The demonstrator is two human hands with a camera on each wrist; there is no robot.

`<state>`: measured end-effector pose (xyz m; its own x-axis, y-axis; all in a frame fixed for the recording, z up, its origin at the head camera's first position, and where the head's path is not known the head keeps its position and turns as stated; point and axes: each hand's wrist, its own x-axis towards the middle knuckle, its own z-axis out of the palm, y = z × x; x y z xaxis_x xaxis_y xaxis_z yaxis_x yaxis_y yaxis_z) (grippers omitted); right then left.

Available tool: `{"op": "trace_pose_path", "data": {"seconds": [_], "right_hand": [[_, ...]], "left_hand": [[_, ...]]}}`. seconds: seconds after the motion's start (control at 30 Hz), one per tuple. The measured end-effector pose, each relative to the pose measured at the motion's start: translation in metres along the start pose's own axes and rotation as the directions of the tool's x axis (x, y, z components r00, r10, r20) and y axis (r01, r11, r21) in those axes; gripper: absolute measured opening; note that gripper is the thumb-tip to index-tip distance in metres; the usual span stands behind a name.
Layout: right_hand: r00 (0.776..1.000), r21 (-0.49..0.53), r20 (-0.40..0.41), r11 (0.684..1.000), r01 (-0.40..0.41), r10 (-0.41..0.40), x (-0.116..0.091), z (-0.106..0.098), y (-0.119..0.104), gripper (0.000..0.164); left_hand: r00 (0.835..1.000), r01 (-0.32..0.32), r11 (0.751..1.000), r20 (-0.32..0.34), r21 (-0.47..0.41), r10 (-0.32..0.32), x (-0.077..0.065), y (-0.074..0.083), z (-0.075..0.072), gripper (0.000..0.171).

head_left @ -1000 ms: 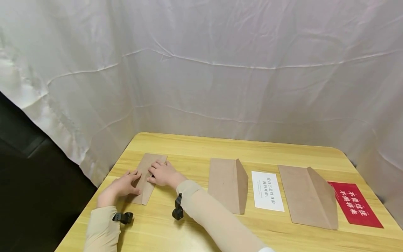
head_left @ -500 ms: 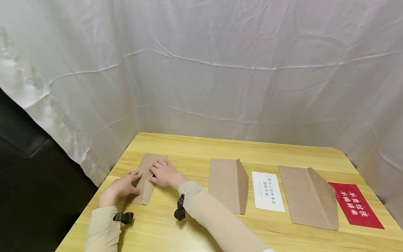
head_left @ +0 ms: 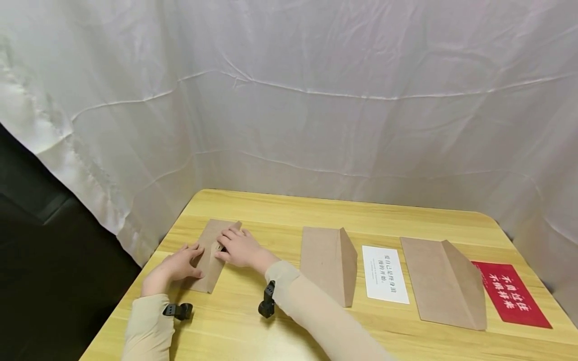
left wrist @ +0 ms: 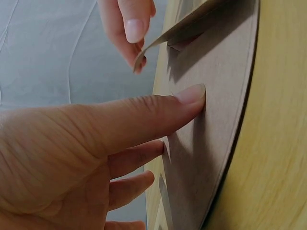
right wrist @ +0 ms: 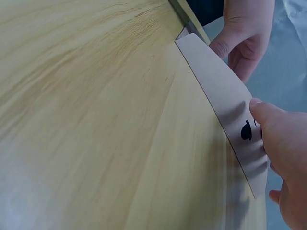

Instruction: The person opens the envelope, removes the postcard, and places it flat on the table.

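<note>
At the left end of the wooden table lies a brown paper envelope (head_left: 208,275) with a flap along its right side. My left hand (head_left: 173,268) holds the envelope down. In the left wrist view its thumb (left wrist: 187,98) presses on the paper, and the other fingers reach the far edge, fairly straight. My right hand (head_left: 244,249) pinches the edge of the flap (right wrist: 225,91), thumb on the outer face with fingers behind it. The flap stands raised off the body in the left wrist view. A small black print shows on it in the right wrist view.
Right of my hands lie a second brown envelope (head_left: 321,260) with its flap spread, a white card (head_left: 385,274) with black writing, a third envelope (head_left: 438,281) and a red card (head_left: 512,293) with white writing. A pale curtain (head_left: 316,125) hangs behind the table.
My right hand has shifted slightly to the right with the flap edge, and more of the flap's print shows. The left hand stays about where it was.
</note>
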<state>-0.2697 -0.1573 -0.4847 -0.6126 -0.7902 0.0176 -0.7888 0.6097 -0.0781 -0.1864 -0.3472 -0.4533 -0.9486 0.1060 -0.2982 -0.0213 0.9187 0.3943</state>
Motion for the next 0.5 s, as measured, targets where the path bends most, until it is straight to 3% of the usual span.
{"op": "trace_pose_path", "data": {"seconds": [0.5], "right_hand": [[1.000, 0.106, -0.022, 0.994, -0.009, 0.012, -0.033, -0.006, 0.017, 0.063]], "left_hand": [[1.000, -0.004, 1.000, 0.003, -0.031, 0.004, 0.000, -0.001, 0.001, 0.080]]}}
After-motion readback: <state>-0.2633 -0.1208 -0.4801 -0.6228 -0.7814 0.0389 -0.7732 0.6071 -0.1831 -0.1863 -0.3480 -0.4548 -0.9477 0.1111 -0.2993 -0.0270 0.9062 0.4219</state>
